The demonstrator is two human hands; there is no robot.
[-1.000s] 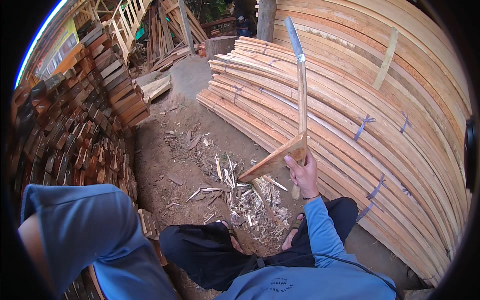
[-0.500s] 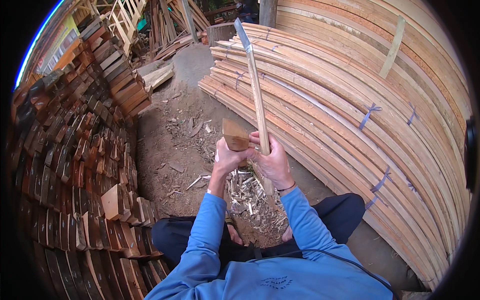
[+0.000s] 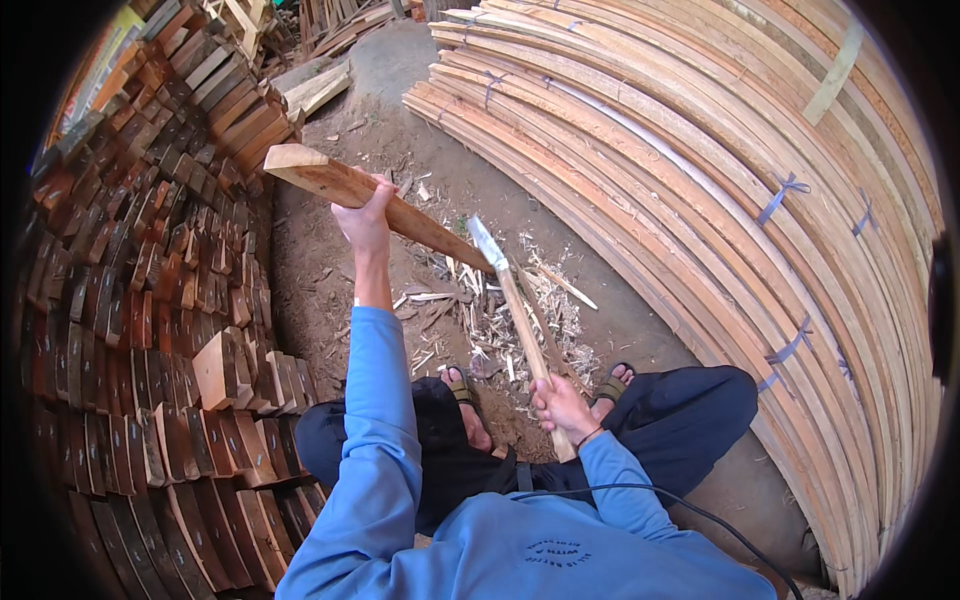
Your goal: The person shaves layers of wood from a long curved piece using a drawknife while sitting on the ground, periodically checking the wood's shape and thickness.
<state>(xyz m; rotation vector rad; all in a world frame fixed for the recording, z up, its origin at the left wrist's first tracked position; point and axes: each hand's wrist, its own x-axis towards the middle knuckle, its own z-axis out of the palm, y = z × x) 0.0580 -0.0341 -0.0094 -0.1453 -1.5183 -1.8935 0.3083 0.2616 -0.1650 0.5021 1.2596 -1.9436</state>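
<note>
My left hand (image 3: 366, 222), arm stretched forward, is wrapped round a thick wooden post (image 3: 425, 228) near its raised end. The post slants down to the right, and its lower end lies behind the tool's blade. In my right hand (image 3: 565, 412) is the wooden handle of a long-handled chopping knife (image 3: 525, 325), gripped near its butt end. Its narrow metal blade (image 3: 485, 243) points up and away, against or just in front of the post's lower part; I cannot tell if they touch.
Pale wood chips (image 3: 490, 335) litter the dirt ground between my sandalled feet. Stacked dark timber blocks (image 3: 150, 310) rise along the left. Long planks (image 3: 660, 190) tied with blue strips fill the right side. A dark cable (image 3: 650, 488) crosses my shirt.
My hands have moved apart. The left has carried the post forward and left, now tilted lengthwise. The right has lowered the knife toward me, blade beside the post. The view has tipped down.
</note>
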